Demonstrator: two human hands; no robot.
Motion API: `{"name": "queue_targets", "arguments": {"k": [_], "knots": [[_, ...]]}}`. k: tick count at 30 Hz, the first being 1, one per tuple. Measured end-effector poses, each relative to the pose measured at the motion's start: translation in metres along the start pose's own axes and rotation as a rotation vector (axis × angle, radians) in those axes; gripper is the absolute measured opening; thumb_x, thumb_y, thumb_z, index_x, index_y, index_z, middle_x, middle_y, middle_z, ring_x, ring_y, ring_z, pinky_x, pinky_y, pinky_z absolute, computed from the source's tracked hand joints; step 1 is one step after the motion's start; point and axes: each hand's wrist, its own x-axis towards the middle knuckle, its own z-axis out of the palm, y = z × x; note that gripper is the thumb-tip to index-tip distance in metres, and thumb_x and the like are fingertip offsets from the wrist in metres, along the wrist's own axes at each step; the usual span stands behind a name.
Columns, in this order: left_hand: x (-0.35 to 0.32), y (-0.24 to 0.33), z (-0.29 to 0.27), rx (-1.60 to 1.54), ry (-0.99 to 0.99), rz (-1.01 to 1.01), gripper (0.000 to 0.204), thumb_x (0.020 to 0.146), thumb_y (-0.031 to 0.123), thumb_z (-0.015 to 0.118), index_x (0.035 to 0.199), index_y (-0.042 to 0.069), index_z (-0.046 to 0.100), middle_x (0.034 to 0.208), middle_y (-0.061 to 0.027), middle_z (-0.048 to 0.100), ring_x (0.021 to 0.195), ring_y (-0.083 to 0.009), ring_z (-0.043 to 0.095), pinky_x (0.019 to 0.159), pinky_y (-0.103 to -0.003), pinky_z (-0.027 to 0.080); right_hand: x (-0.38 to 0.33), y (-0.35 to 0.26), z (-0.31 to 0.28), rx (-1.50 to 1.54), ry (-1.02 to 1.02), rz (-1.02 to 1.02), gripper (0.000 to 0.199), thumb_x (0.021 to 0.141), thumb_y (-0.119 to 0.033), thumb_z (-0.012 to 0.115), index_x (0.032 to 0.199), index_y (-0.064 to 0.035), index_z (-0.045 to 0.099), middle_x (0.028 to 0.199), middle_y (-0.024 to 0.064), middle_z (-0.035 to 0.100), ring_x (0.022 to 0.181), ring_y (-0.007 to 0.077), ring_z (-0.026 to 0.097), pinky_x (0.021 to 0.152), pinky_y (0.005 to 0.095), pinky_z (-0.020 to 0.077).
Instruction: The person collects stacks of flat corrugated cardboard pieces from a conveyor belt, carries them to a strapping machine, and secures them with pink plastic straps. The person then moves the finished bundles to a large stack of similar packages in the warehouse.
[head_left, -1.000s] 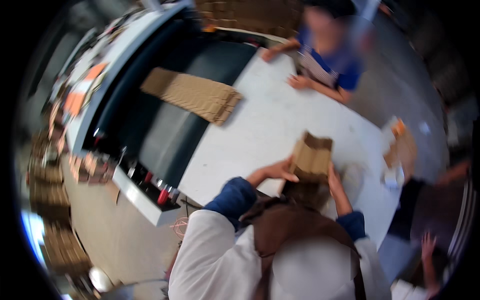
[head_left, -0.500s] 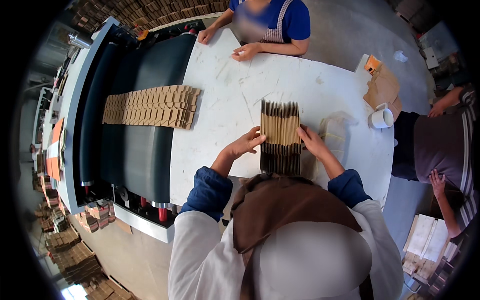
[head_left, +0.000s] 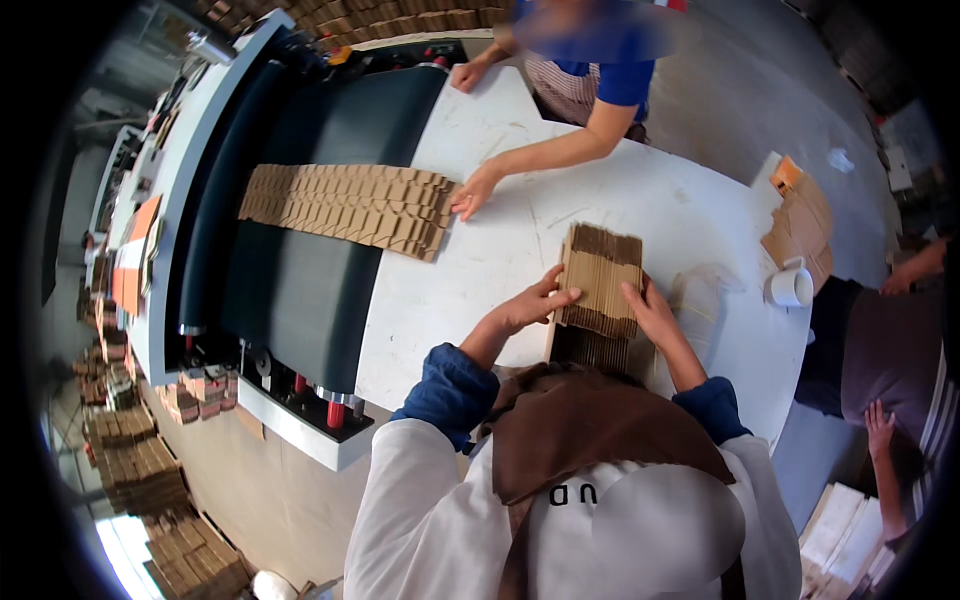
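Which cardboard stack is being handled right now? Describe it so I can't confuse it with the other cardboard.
Start at the white table beside the dark conveyor belt. At its near edge, the left hand and right hand press the sides of a compact upright cardboard stack. Unlike the long overlapping row of cardboard pieces lying flat on the belt, it is a tight block held between two hands.

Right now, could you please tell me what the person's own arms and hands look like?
Both hands are bare, no gloves: left hand, right hand. Each forearm is uncovered up to a dark blue cuff pushed toward the elbow, over white sleeves. No rings or watch show.
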Motion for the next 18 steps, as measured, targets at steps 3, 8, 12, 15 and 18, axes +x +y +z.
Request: {"name": "queue_targets", "arguments": {"k": [3,8,12,15,18], "knots": [[0.001,-0.005,0.001,-0.011,0.037,-0.001,0.1,0.083,0.062,0.057,0.152,0.015,0.001,0.143,-0.0145,0.041,0.134,-0.0282,0.034,0.094,-0.049,0.041,0.0,-0.001,0.004,0.066,-0.015,-0.036,0.064,0.095,-0.039,0.053,0.141,0.0012,0.034,0.129,0.0161,0.054,0.119,0.0226,0.052,0.099,0.0328,0.0395],[0.004,-0.009,0.005,-0.013,0.078,0.018,0.111,0.077,0.067,0.06,0.152,0.011,0.0,0.141,-0.0167,0.043,0.13,-0.0303,0.039,0.092,-0.048,0.042,0.007,0.011,0.001,0.055,-0.04,-0.076,0.062,0.095,-0.04,0.052,0.139,0.0012,0.037,0.13,0.0162,0.053,0.121,0.0241,0.05,0.101,0.0335,0.0372],[0.0,-0.002,0.008,-0.028,0.078,0.033,0.105,0.081,0.064,0.059,0.151,0.011,0.002,0.143,-0.0174,0.04,0.135,-0.0316,0.034,0.096,-0.055,0.039,0.007,0.008,-0.001,0.024,-0.039,-0.084,0.06,0.095,-0.041,0.051,0.137,0.0012,0.04,0.13,0.0166,0.053,0.121,0.0258,0.05,0.102,0.0342,0.0362],[-0.007,0.003,0.011,-0.039,0.087,0.044,0.107,0.08,0.065,0.059,0.151,0.009,0.001,0.143,-0.0188,0.04,0.135,-0.0334,0.034,0.096,-0.055,0.039,0.006,0.006,-0.001,-0.013,-0.028,-0.115,0.06,0.095,-0.041,0.051,0.136,0.0012,0.04,0.13,0.0167,0.054,0.121,0.0259,0.05,0.102,0.0339,0.0362],[-0.01,0.003,0.012,-0.04,0.091,0.048,0.108,0.08,0.065,0.059,0.151,0.008,0.001,0.143,-0.0198,0.039,0.136,-0.034,0.033,0.098,-0.056,0.038,0.006,0.006,0.0,0.025,-0.075,-0.138,0.054,0.098,-0.037,0.047,0.136,0.0014,0.041,0.133,0.0132,0.05,0.122,0.0227,0.045,0.104,0.0332,0.0327]]}}
